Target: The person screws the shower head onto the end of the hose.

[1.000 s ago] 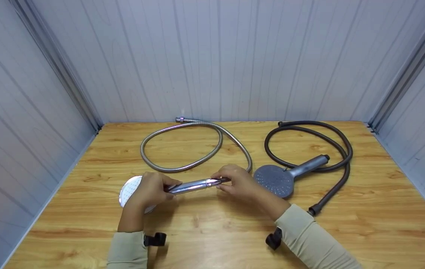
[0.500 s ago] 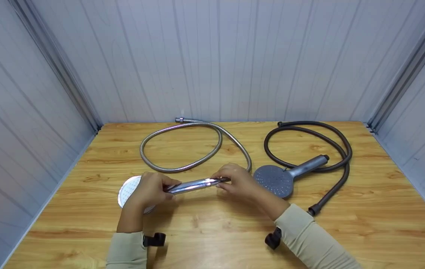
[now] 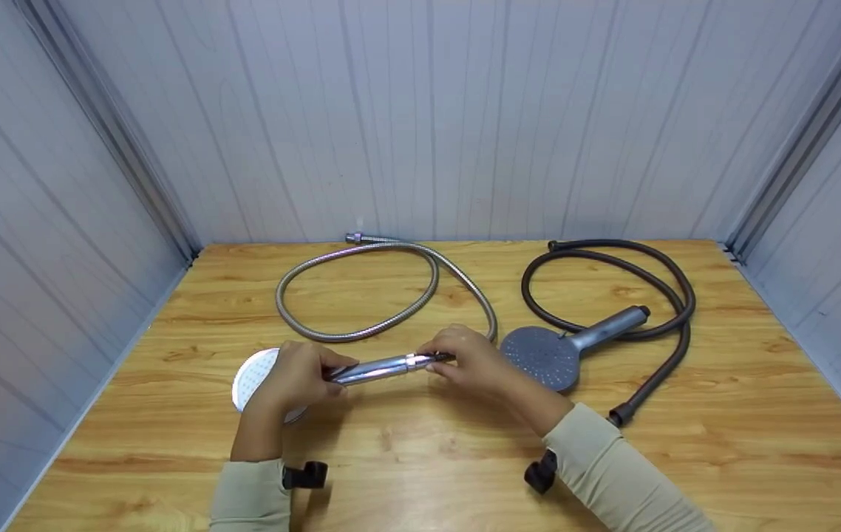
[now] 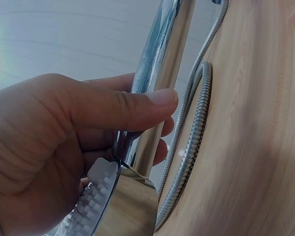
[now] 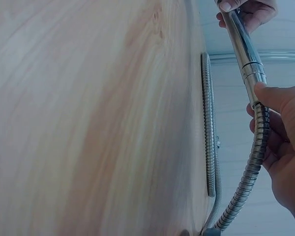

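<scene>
A chrome hand shower lies level across my two hands, its white spray face [image 3: 254, 377] partly covered by my left hand [image 3: 295, 377]. That hand grips the chrome handle [image 3: 376, 369] close to the head, thumb across it in the left wrist view. At the handle's other end, my right hand [image 3: 468, 358] pinches the connector [image 5: 256, 91] of the silver metal hose [image 5: 243, 189]. Connector and handle are in line and touching; how tightly they are joined I cannot tell. From my right fingers the hose bends down and loops over the table behind.
To the right lies a grey hand shower [image 3: 542, 360], handle pointing back right, partly over a coiled dark hose. The dark hose's near connector [image 3: 621, 414] points toward the front. Pale panel walls [image 3: 420, 118] enclose the wooden table [image 3: 406, 473] at the back and sides.
Both hands keep their holds on the hand shower and hose connector. Only a very slight shift of the whole view shows.
</scene>
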A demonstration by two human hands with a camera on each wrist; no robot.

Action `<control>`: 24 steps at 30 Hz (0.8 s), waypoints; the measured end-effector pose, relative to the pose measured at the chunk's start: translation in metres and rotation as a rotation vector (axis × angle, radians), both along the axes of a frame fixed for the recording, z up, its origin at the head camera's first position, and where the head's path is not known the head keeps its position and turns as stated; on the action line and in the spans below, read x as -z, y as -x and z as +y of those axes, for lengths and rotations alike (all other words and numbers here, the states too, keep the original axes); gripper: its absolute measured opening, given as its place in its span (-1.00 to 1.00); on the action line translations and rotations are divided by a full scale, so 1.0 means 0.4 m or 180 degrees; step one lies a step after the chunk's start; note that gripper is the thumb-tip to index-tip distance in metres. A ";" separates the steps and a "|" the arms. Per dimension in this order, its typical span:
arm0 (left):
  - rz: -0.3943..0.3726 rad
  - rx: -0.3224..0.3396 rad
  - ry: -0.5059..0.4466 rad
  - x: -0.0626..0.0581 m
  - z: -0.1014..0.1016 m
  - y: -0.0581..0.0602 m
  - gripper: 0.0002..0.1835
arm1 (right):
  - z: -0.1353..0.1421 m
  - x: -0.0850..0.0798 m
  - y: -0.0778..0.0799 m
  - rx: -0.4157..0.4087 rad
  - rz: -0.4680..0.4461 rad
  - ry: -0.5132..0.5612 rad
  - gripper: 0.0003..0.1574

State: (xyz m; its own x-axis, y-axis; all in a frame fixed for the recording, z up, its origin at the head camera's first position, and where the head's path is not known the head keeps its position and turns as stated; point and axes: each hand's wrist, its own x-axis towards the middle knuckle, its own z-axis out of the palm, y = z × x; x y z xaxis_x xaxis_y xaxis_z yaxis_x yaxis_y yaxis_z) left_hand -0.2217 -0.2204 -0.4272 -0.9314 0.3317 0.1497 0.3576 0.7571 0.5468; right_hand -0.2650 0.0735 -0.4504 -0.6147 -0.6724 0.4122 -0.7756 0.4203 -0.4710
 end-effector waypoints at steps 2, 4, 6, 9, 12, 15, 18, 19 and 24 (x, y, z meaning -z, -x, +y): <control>0.0013 -0.0001 0.0016 0.000 0.000 0.000 -0.59 | 0.000 0.000 0.000 -0.0011 -0.0004 -0.0006 -0.74; 0.0027 0.0002 0.0027 0.001 0.000 0.001 -0.58 | 0.000 -0.001 -0.001 -0.0020 -0.0015 -0.0011 -0.74; 0.0039 0.0011 0.0031 0.002 0.000 0.001 -0.58 | 0.001 -0.002 -0.002 -0.0022 -0.0028 -0.0007 -0.74; 0.0116 0.0070 0.0065 0.003 -0.001 0.001 -0.58 | 0.004 -0.001 -0.004 -0.0005 -0.0054 -0.0017 -0.74; 0.0184 0.0120 0.0090 0.004 -0.003 0.000 -0.58 | 0.005 0.000 -0.008 0.0017 -0.0076 -0.0032 -0.74; 0.0170 0.0121 0.0073 0.004 -0.003 0.000 -0.58 | 0.005 -0.002 -0.010 0.0032 -0.0095 -0.0046 -0.74; 0.0116 0.0092 0.0032 0.004 -0.003 -0.001 -0.58 | 0.003 -0.004 -0.010 0.0047 -0.0096 -0.0076 -0.73; 0.0101 0.0086 0.0017 0.004 -0.003 -0.001 -0.58 | 0.003 -0.005 -0.010 0.0051 -0.0096 -0.0092 -0.72; 0.0086 0.0091 -0.0045 0.001 -0.002 -0.003 -0.58 | 0.003 -0.003 -0.009 0.0073 -0.0148 -0.0154 -0.70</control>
